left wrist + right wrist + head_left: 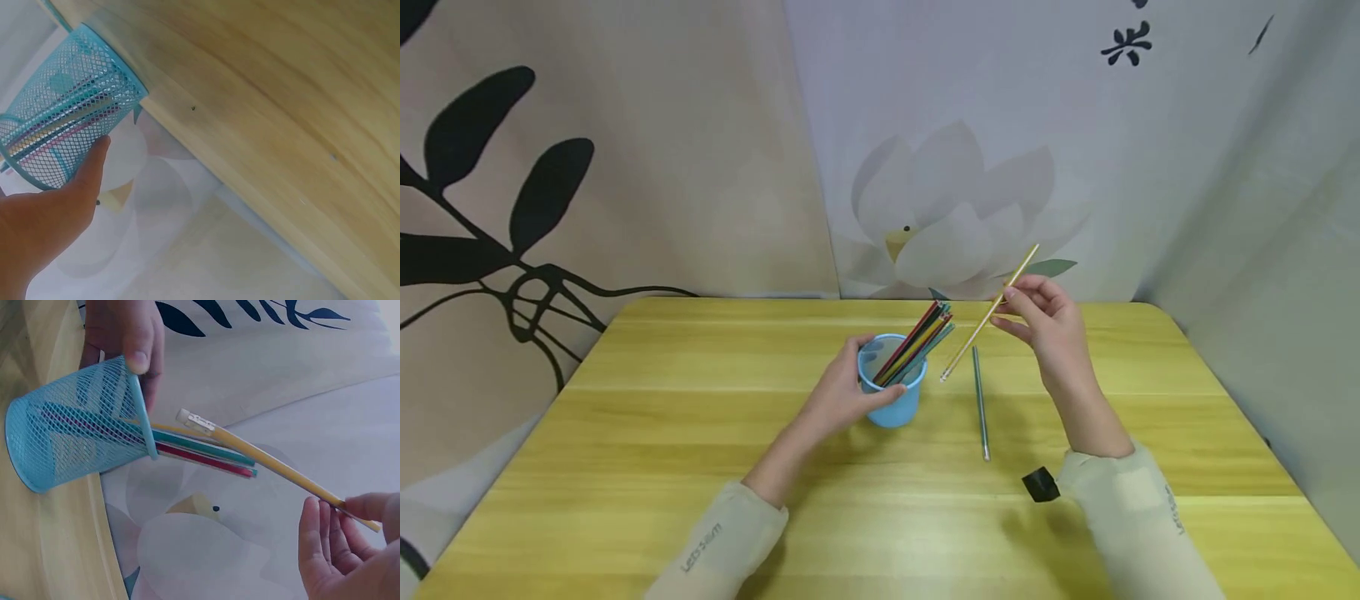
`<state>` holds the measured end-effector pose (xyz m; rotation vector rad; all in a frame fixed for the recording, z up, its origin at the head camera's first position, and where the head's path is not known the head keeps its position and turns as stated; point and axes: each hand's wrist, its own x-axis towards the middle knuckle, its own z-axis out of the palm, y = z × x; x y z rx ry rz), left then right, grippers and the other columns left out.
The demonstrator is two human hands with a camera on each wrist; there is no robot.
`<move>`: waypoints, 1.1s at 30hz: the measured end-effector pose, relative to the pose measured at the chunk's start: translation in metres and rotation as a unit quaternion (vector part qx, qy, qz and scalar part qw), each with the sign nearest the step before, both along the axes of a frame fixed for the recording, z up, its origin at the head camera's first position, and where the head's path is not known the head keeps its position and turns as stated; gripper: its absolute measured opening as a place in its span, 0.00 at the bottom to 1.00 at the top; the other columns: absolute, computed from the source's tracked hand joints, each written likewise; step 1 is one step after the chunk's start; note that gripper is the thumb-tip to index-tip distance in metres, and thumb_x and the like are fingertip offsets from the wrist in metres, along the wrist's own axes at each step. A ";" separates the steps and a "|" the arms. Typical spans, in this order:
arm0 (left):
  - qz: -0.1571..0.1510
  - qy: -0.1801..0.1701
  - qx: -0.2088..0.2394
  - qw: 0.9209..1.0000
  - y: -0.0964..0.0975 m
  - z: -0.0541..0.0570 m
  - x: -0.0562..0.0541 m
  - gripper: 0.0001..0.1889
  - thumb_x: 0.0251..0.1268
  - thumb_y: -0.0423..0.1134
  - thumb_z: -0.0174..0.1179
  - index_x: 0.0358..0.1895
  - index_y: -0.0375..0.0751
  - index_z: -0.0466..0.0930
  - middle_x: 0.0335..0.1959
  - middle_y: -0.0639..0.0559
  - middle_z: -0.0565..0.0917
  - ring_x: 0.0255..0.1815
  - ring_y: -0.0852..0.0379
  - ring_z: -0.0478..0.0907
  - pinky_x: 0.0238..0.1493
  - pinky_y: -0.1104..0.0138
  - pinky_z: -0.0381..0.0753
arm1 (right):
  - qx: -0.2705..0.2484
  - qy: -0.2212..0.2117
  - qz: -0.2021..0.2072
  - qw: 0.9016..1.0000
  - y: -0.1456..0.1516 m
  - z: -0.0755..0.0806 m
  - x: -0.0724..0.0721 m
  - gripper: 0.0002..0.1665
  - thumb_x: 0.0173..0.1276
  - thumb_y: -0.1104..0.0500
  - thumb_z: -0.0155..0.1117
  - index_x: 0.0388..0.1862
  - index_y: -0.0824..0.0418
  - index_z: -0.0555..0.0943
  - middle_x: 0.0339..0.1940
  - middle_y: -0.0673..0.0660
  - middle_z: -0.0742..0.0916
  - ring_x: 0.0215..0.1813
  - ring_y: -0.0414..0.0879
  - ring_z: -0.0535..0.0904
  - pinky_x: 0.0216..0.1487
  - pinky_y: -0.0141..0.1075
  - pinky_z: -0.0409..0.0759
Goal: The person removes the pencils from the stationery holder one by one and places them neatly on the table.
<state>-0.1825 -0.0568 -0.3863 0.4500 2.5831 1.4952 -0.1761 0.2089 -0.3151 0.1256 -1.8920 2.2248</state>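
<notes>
A blue mesh pencil cup (892, 414) stands on the table, holding several coloured pencils (917, 342) that lean to the right. My left hand (842, 387) grips the cup by its rim, thumb on the near side. Between thumb and fingertips, my right hand (1048, 325) pinches a yellow pencil (988, 315) near one end. Its white eraser end (190, 419) points down towards the cup and, in the head view, lies just right of it. A teal pencil (981, 404) lies on the table between the cup and my right forearm.
A small black square object (1041, 484) is beside the right sleeve. The wooden table (625, 433) reaches back to a printed curtain (715, 150) with leaf and flower patterns. Another curtain (1285, 275) hangs along the right side.
</notes>
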 end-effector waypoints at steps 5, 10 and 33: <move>-0.004 0.000 -0.002 1.000 -0.001 0.000 -0.002 0.45 0.56 0.45 0.74 0.73 0.37 0.57 0.66 0.39 0.73 0.67 0.41 0.74 0.66 0.50 0.78 | -0.004 -0.018 -0.003 1.000 0.008 0.002 -0.002 0.04 0.74 0.62 0.61 0.43 0.60 0.76 0.34 0.47 0.86 0.36 0.38 0.83 0.41 0.30 0.88; -0.005 0.006 -0.004 1.000 -0.001 -0.001 -0.003 0.46 0.55 0.45 0.74 0.73 0.37 0.58 0.66 0.39 0.73 0.67 0.41 0.73 0.66 0.49 0.78 | 0.020 -0.040 -0.006 0.999 0.015 -0.004 -0.004 0.05 0.74 0.61 0.61 0.44 0.60 0.77 0.34 0.45 0.86 0.37 0.38 0.83 0.41 0.29 0.87; -0.002 0.004 -0.012 1.000 -0.002 0.000 -0.003 0.47 0.55 0.47 0.74 0.74 0.36 0.56 0.68 0.39 0.72 0.69 0.40 0.72 0.67 0.49 0.76 | 0.130 -0.168 0.023 0.977 0.044 -0.059 -0.017 0.24 0.75 0.61 0.59 0.66 0.68 0.71 0.36 0.39 0.85 0.39 0.33 0.82 0.44 0.26 0.86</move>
